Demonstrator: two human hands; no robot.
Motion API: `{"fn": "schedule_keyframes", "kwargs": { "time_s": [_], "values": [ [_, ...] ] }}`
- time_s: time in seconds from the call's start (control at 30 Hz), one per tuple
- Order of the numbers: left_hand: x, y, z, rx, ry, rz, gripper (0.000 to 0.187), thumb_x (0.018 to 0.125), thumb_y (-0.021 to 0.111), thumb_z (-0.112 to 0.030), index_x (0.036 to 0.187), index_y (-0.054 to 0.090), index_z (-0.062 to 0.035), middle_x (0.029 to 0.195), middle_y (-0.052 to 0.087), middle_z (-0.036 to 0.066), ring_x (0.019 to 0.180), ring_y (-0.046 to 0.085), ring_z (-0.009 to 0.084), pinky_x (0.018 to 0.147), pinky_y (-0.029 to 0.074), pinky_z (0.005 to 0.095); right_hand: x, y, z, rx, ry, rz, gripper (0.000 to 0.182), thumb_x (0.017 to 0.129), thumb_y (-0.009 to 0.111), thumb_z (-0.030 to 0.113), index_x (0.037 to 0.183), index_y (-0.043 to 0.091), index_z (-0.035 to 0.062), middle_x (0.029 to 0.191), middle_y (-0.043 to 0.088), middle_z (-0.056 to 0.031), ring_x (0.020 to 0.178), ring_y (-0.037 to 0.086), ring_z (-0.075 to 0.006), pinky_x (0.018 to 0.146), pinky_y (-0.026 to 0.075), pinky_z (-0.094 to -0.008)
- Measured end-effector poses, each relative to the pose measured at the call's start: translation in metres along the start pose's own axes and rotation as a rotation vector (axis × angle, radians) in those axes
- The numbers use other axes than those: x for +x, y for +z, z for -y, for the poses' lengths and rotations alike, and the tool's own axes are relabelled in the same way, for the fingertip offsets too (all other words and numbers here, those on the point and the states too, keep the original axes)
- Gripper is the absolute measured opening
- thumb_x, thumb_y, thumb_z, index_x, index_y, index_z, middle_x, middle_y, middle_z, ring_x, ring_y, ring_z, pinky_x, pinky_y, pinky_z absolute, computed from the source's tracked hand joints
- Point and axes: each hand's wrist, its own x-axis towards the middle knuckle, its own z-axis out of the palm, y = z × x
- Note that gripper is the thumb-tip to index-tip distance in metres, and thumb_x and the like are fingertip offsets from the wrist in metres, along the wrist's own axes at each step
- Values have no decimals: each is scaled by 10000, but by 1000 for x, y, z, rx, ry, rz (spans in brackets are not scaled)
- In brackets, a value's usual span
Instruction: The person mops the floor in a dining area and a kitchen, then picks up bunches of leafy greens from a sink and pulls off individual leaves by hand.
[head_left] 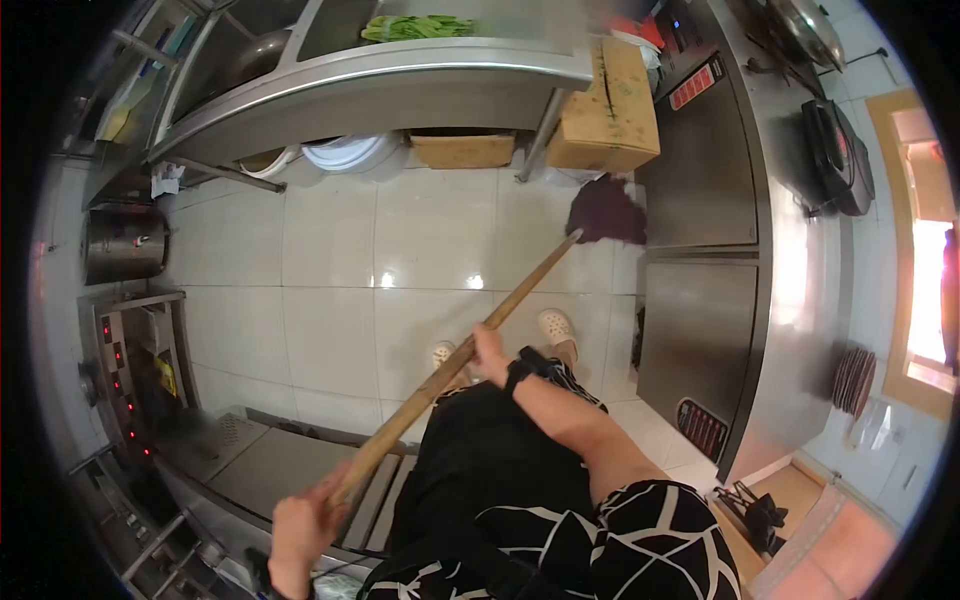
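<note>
A mop point(535, 278) with a long wooden handle slants across the view. Its dark purple head point(606, 210) lies on the tiled floor beside the steel cabinet and just in front of a cardboard box. My right hand point(488, 355), with a black watch at the wrist, is closed around the middle of the handle. Lower down on the left, my left hand point(305, 520) grips the handle near its upper end. The fingers of that hand are a little blurred.
A steel table point(370, 95) with green vegetables point(418, 27) stands ahead, white buckets point(350, 155) beneath it. The cardboard box point(605, 110) sits by its right leg. Steel cabinets point(700, 340) line the right. A steel pot point(125, 245) and cooking equipment with red displays point(122, 380) are left.
</note>
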Motion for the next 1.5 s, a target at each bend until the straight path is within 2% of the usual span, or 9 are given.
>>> {"fn": "schedule_keyframes", "kwargs": {
  "time_s": [0.17, 0.47, 0.6, 0.93, 0.97, 1.07, 1.4, 1.43, 1.5],
  "values": [
    [-98, -74, 96, -10, -261, 8, 488, 690, 588, -55, 1167, 504, -102, 846, 615, 152, 708, 596, 285, 629, 465, 325, -36, 146, -166, 46, 241, 238, 367, 794, 503, 352, 980, 443, 41, 905, 490, -98, 769, 550, -241, 624, 486, -399],
    [-127, -142, 134, -137, -593, -39, 482, 735, 507, 139, 1192, 488, -15, 1061, 564, 107, 855, 548, 149, 667, 458, 231, -127, 261, -176, 264, 378, 428, 273, 765, 572, 266, 872, 482, 32, 767, 531, -70, 720, 561, -198, 627, 500, -379],
    [-83, -131, 160, 85, -124, -201, 474, 562, 627, -44, 1034, 593, -79, 792, 611, 178, 747, 601, 325, 667, 477, 333, -116, 209, -116, 286, 168, 331, 271, 772, 562, 268, 891, 504, 32, 823, 546, -76, 742, 571, -206, 641, 497, -376],
    [61, 19, 11, 233, 469, 110, 550, 722, 614, -199, 1235, 418, -173, 723, 585, 155, 656, 582, 342, 581, 479, 420, -47, -84, -46, 380, -200, 65, 267, 776, 555, 336, 873, 516, 91, 798, 550, -21, 751, 538, -186, 706, 443, -411],
    [72, 34, -2, 197, 509, 149, 548, 739, 607, -210, 1242, 399, -151, 716, 585, 163, 651, 583, 343, 574, 479, 424, -45, -106, -52, -56, -496, -131, 275, 771, 553, 331, 833, 524, 65, 791, 559, -42, 720, 556, -190, 674, 467, -402],
    [86, 45, -16, 170, 607, 200, 546, 757, 599, -217, 1231, 380, -56, 682, 574, 193, 600, 575, 366, 548, 478, 429, -12, -126, -51, 318, -210, -396, 264, 777, 536, 299, 810, 521, 37, 745, 563, -86, 675, 574, -212, 620, 492, -394],
    [102, -186, 152, 428, 413, 30, 498, 634, 691, -181, 1110, 550, -147, 812, 597, 179, 759, 573, 340, 646, 463, 387, 51, 197, -114, 412, -254, -116, 301, 826, 401, 315, 895, 515, 45, 809, 532, -105, 787, 529, -240, 614, 458, -418],
    [99, -209, 166, 428, 402, -7, 494, 607, 703, -142, 1081, 568, -119, 829, 600, 180, 772, 577, 338, 653, 472, 359, 68, 248, -136, 143, -741, -281, 323, 822, 427, 346, 954, 490, 58, 872, 501, -96, 817, 507, -231, 597, 455, -407],
    [90, -264, 186, 540, 572, 28, 522, 671, 636, -48, 1172, 508, -122, 779, 631, 124, 641, 612, 264, 563, 469, 298, -14, 306, -79, 588, -175, -43, 336, 804, 500, 355, 955, 462, 57, 917, 451, -88, 801, 500, -226, 602, 465, -387]
  ]
}}
